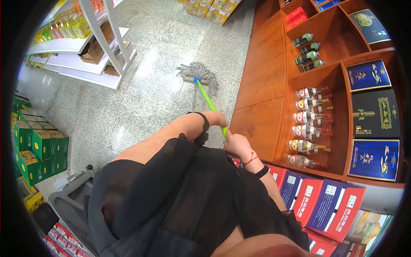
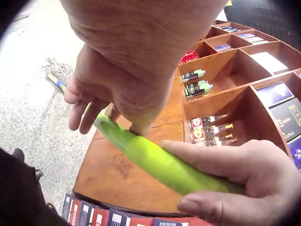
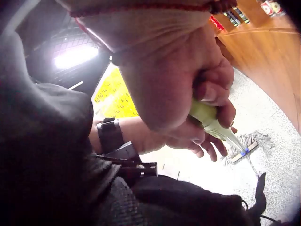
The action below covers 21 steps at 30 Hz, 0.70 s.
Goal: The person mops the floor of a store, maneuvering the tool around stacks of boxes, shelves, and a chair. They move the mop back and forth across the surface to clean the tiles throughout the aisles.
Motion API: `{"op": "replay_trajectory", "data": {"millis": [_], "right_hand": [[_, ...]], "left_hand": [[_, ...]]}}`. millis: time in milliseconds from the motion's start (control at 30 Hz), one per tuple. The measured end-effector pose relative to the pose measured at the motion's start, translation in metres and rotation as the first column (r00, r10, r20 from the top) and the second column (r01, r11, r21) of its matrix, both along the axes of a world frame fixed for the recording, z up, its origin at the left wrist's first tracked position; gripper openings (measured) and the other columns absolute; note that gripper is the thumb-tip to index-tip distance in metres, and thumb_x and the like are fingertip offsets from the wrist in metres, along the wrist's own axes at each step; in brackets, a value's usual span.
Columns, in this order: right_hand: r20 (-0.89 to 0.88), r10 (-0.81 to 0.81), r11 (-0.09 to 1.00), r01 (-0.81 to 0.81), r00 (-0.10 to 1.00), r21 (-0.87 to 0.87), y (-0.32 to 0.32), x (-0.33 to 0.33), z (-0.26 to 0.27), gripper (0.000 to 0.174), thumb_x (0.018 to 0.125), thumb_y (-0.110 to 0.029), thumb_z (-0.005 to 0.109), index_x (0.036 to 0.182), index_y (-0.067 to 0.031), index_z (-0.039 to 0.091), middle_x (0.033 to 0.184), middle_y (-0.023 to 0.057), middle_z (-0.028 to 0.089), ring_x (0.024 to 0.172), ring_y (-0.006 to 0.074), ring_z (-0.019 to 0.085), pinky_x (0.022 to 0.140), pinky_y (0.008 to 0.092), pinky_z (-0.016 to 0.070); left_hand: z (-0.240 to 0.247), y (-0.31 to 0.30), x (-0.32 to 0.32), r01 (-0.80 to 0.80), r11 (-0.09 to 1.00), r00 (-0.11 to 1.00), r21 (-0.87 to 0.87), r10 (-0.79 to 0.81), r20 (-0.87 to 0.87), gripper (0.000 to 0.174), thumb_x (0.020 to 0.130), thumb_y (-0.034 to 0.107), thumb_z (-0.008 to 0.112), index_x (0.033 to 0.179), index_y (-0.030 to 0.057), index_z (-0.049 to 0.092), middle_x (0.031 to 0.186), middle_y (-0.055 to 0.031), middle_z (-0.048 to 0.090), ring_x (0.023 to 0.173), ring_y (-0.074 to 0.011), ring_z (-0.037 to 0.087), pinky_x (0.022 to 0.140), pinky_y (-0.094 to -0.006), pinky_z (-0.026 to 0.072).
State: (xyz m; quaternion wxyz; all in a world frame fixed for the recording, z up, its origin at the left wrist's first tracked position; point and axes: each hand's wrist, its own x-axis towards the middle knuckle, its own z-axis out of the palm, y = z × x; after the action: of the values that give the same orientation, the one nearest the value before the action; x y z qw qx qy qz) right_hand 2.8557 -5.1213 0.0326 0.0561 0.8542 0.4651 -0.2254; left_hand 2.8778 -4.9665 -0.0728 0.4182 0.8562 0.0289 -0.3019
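Note:
A mop with a bright green handle (image 1: 207,97) slants away from my body, its grey string head (image 1: 200,69) spread on the speckled floor. My right hand (image 1: 239,145), with a red cord at the wrist, grips the thick top end of the handle. Just below it, my left hand (image 1: 217,118) holds the handle between thumb and index finger. In the left wrist view the other left fingers (image 2: 75,113) hang loosely beside the pole. A blue clamp (image 3: 244,151) joins pole and mop head in the right wrist view.
Along the right runs a wooden cabinet (image 1: 259,81) with bottles (image 1: 306,116) and boxed goods. Red and blue cartons (image 1: 323,207) stand near my right side. To the left are a white shelf unit (image 1: 100,75), green boxes (image 1: 43,145) and a grey chair (image 1: 70,201).

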Motion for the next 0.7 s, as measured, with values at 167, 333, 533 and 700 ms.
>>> {"op": "replay_trajectory", "data": {"millis": [167,333,533,700], "right_hand": [[-0.015,0.029,0.999,-0.029,0.999,0.014,0.028,0.05,0.002,0.04,0.075,-0.018,0.05,0.108,0.0052,0.048,0.067,0.0187,0.059,0.066,0.0348,0.059,0.061,0.0443,0.0466],[-0.011,0.1,0.994,-0.099,0.995,0.044,0.062,0.115,-0.008,0.04,0.074,-0.016,0.049,0.108,0.0061,0.048,0.066,0.018,0.059,0.066,0.0343,0.059,0.06,0.0444,0.0466],[-0.024,0.184,0.98,-0.182,0.983,0.08,0.115,0.206,-0.018,0.04,0.074,-0.013,0.044,0.107,0.0094,0.048,0.066,0.0181,0.06,0.064,0.0335,0.059,0.059,0.0437,0.0467],[-0.039,0.264,0.962,-0.261,0.964,0.079,0.161,0.283,-0.019,0.04,0.076,-0.014,0.044,0.108,0.0093,0.047,0.068,0.0173,0.06,0.065,0.0328,0.059,0.06,0.0426,0.0471]], "left_hand": [[-0.022,0.026,0.052,0.017,0.997,0.999,0.076,-0.02,0.035,0.067,0.073,0.055,0.05,0.1,-0.006,0.058,0.1,-0.0231,0.058,0.09,-0.0341,0.058,0.08,-0.0404,0.0442],[-0.023,0.064,0.108,-0.015,0.995,1.0,0.098,0.017,-0.019,0.077,0.072,0.062,0.047,0.108,-0.0058,0.054,0.112,-0.0238,0.053,0.106,-0.0339,0.05,0.092,-0.0379,0.0359],[-0.03,0.116,0.186,-0.125,0.975,0.991,0.184,0.132,-0.027,0.078,0.072,0.061,0.048,0.115,-0.0044,0.049,0.116,-0.0234,0.05,0.111,-0.0335,0.047,0.095,-0.0374,0.0336],[-0.003,0.161,0.246,-0.163,0.974,0.978,0.156,0.181,-0.105,0.073,0.071,0.055,0.05,0.116,-0.0024,0.048,0.115,-0.0224,0.051,0.099,-0.0336,0.054,0.08,-0.0391,0.0446]]}}
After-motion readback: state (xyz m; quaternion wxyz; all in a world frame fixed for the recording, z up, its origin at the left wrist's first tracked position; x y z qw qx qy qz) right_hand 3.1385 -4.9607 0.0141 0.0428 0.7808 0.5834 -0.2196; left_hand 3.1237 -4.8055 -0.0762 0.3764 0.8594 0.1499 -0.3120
